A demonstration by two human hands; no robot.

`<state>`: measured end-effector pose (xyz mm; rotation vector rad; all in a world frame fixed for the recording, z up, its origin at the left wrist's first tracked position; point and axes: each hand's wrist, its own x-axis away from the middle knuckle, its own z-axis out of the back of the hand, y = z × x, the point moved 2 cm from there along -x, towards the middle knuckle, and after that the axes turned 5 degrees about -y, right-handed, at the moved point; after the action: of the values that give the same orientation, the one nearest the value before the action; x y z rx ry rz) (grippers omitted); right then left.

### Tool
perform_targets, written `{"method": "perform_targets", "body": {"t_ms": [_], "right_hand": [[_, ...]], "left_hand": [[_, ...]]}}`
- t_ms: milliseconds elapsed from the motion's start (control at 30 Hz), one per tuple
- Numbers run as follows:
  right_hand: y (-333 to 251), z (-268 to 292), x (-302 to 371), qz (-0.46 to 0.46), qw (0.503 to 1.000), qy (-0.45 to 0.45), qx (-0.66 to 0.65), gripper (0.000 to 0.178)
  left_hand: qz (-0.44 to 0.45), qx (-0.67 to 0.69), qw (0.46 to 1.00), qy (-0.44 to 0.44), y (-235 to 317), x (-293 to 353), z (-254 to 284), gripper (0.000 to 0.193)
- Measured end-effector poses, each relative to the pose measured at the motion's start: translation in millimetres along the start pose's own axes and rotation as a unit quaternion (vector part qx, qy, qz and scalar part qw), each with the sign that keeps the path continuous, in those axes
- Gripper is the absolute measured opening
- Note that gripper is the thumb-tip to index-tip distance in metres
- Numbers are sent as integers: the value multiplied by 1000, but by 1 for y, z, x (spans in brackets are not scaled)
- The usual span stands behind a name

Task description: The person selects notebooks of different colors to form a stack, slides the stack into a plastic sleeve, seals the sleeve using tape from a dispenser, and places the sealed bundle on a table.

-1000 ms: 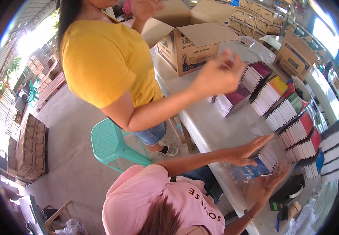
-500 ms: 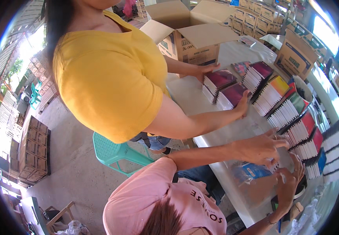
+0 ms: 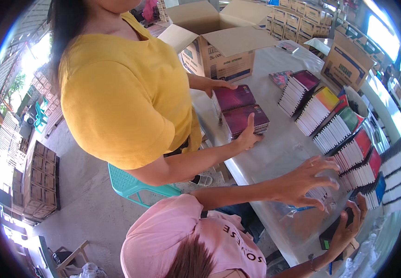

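My left hand (image 3: 304,180) hovers over the table with its fingers spread, holding nothing. Beneath it lies a clear plastic bag (image 3: 302,209) with a bit of blue. A small white-edged stack shows partly through its fingers. My right hand (image 3: 348,227), fingers apart, is over a black object with a green corner (image 3: 325,242), whose kind I cannot make out. Beyond my hands stand rows of spiral notebooks (image 3: 355,150) with red, green, yellow and blue covers. To my left, a person in a yellow shirt (image 3: 117,97) has both hands around two stacks of purple spiral notebooks (image 3: 242,109).
A large open cardboard box (image 3: 228,60) stands at the table's far left. A smaller box (image 3: 346,65) is behind the notebooks. More notebook stacks (image 3: 395,178) line the right, beside crumpled clear plastic (image 3: 362,259). A green stool (image 3: 138,185) stands by the table.
The person in yellow has drawn the two purple stacks left, away from the rows. My right hand has shifted down over the black object; my left hand has lifted slightly, fingers spread.
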<state>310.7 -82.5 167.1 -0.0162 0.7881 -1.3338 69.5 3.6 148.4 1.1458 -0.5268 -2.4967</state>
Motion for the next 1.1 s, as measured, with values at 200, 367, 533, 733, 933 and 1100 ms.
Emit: {"method": "perform_targets", "body": {"t_ms": [200, 367, 533, 733, 933, 1100], "right_hand": [[30, -64, 41, -27, 979, 78, -186, 96], [8, -132, 64, -108, 920, 137, -351, 105], [14, -155, 61, -78, 909, 133, -387, 101], [6, -134, 49, -69, 946, 108, -297, 87], [-1, -122, 36, -51, 969, 66, -231, 56], [8, -109, 26, -15, 966, 32, -255, 40]], "left_hand": [[136, 143, 974, 113, -21, 40, -37, 104], [179, 160, 958, 157, -45, 63, -78, 106], [154, 144, 962, 172, -54, 60, -78, 99], [112, 118, 974, 160, -50, 47, -76, 90], [80, 31, 988, 129, -44, 41, -62, 55], [38, -3, 998, 53, -44, 26, -42, 38]]}}
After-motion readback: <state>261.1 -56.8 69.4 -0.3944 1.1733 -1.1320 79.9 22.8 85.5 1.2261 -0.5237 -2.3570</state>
